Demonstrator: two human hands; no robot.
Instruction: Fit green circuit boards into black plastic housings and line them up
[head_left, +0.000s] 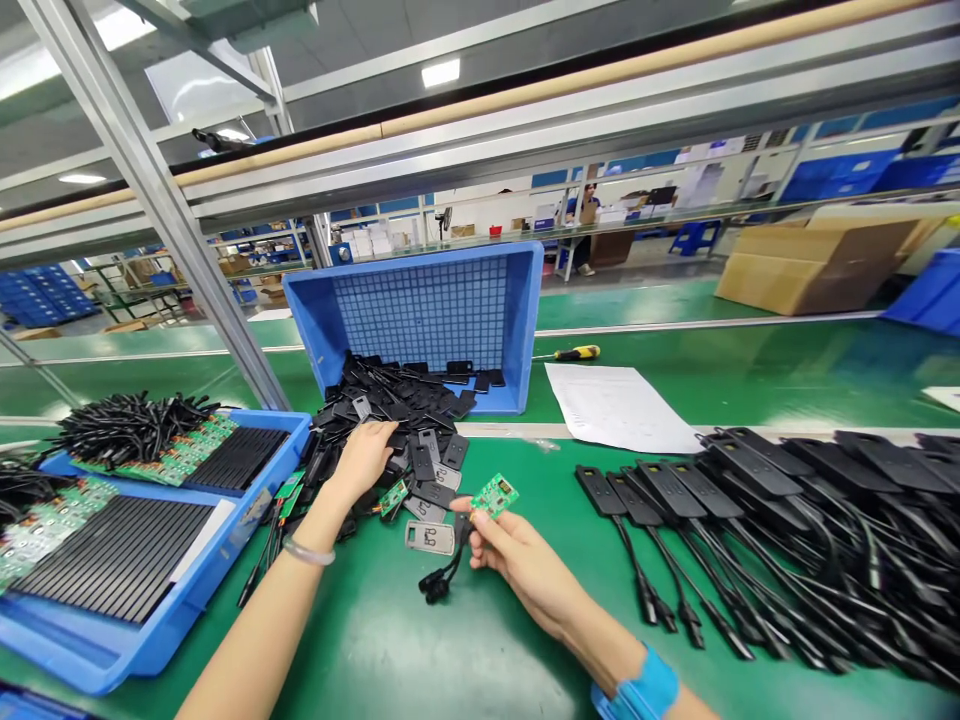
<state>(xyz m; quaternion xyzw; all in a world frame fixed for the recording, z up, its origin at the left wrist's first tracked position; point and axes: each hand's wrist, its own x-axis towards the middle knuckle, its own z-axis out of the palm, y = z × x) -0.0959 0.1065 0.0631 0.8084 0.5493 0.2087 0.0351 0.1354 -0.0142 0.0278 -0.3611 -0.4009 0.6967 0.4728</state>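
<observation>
My right hand (525, 560) pinches a small green circuit board (495, 495) between thumb and fingers. A short black cable (450, 570) hangs from the board, its plug end near the green bench. At the front of a heap of black plastic housings (405, 395), my left hand (365, 462) reaches in with its fingers apart; the tips touch or hover just over the pieces. Between the hands lie grey housing halves (430, 537) showing their inner side. Another green circuit board (392, 497) rests beside the left wrist, partly among the housings.
A blue crate (536, 320) lies tipped on its side behind the heap. At left, blue trays (172, 625) hold rows of boards with cables. Finished-looking black units with cables (682, 490) lie at right. A paper sheet (619, 405) and a screwdriver (577, 353) lie behind.
</observation>
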